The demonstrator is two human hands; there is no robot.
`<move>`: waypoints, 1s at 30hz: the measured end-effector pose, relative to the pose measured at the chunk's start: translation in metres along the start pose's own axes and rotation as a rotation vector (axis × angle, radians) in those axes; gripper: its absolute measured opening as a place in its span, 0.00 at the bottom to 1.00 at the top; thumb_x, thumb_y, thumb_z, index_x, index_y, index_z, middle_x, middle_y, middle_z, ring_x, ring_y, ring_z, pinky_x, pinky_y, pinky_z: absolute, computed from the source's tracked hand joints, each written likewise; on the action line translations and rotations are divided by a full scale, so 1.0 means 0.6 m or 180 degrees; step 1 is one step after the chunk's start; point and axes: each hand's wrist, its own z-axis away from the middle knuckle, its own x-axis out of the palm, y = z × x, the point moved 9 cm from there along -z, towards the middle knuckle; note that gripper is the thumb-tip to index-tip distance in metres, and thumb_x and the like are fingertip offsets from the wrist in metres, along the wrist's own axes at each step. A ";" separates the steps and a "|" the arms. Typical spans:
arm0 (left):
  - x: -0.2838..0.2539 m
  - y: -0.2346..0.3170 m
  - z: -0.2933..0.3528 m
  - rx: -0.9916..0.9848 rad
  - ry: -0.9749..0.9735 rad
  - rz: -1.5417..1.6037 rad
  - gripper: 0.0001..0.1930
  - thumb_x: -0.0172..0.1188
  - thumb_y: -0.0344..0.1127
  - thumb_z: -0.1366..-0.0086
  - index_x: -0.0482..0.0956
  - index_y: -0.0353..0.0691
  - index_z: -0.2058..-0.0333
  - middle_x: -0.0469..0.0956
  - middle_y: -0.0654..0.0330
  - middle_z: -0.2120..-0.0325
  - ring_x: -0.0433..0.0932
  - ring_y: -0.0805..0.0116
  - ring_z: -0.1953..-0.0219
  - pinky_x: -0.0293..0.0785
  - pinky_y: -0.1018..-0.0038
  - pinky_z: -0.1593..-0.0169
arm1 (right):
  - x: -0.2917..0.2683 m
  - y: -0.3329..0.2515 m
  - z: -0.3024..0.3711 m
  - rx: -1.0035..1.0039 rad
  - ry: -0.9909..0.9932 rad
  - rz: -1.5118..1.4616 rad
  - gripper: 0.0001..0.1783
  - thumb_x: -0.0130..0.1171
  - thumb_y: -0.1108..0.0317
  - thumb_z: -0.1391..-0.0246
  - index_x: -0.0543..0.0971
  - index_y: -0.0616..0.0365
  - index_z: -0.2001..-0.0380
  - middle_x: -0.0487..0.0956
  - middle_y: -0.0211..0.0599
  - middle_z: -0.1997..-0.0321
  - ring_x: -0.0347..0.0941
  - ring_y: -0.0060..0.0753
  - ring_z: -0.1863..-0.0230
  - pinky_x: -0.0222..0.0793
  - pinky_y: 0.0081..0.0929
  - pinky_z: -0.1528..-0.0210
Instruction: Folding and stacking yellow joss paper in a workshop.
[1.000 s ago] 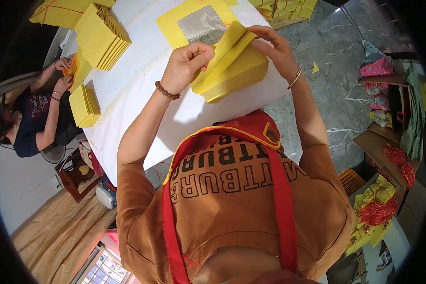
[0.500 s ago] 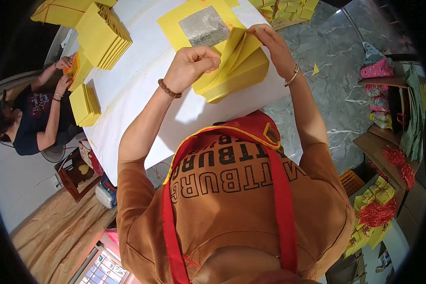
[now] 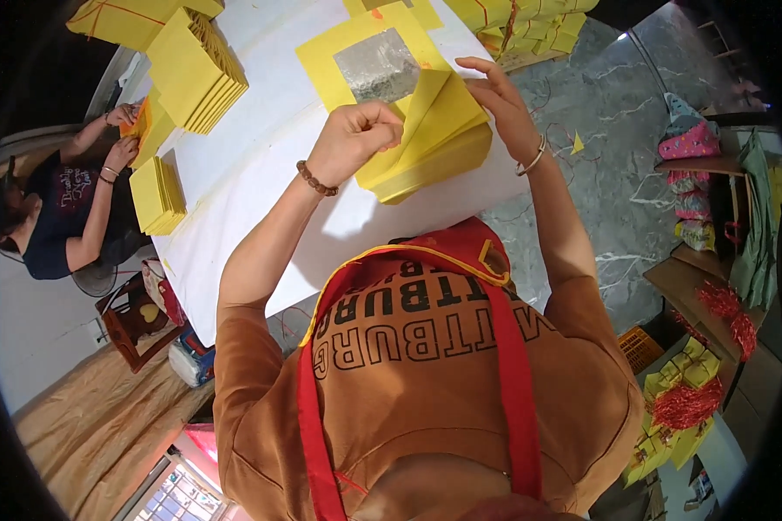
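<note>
In front of me a thick stack of yellow paper sheets (image 3: 443,156) sits at the near edge of the white-covered table, its top sheets fanned and turned askew. My left hand (image 3: 356,143) is closed at the stack's left edge, pinching a top yellow sheet (image 3: 421,108); its fingertips are partly hidden. Beside the right edge of the stack, my right hand (image 3: 504,108) has its fingers apart, with nothing visible in them. Just beyond the stack lies a yellow sheet with a silver square (image 3: 317,65) in its middle.
On the left of the white table (image 3: 261,187) stand folded yellow paper stacks (image 3: 195,74) and a smaller one (image 3: 156,198). A co-worker (image 3: 65,213) handles orange-yellow paper there. Yellow bundles (image 3: 530,30) lie at the far right. Boxes and red shredded strands (image 3: 686,404) are at right.
My right hand has come off the stack's upper right corner and moved slightly down, fingers spreading. The raised top sheets have dropped flatter. My left hand stays closed at the left edge.
</note>
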 end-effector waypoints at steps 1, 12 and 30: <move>-0.001 0.001 0.001 0.0013 0.0022 0.0001 0.04 0.51 0.26 0.46 0.74 0.33 0.76 0.72 0.66 0.81 0.67 0.81 0.77 0.65 0.83 0.71 | 0.000 -0.002 0.000 -0.0011 -0.0022 0.0007 0.20 0.43 0.69 0.45 0.65 0.53 0.47 0.76 0.35 0.59 0.68 0.22 0.56 0.58 0.19 0.50; 0.002 0.014 0.029 0.0636 0.0703 -0.0906 0.02 0.52 0.25 0.47 0.73 0.34 0.74 0.72 0.64 0.81 0.68 0.79 0.78 0.66 0.78 0.74 | 0.004 -0.026 0.009 0.0121 -0.0209 0.1033 0.23 0.46 0.73 0.46 0.62 0.53 0.45 0.76 0.33 0.66 0.70 0.20 0.65 0.65 0.17 0.62; 0.007 0.025 0.001 0.0115 0.0865 -0.1135 0.21 0.51 0.42 0.37 0.62 0.35 0.51 0.71 0.61 0.77 0.71 0.73 0.75 0.68 0.76 0.71 | 0.044 -0.106 0.032 -0.1151 0.0293 0.2790 0.27 0.52 0.73 0.58 0.66 0.49 0.49 0.78 0.36 0.66 0.72 0.35 0.74 0.65 0.32 0.73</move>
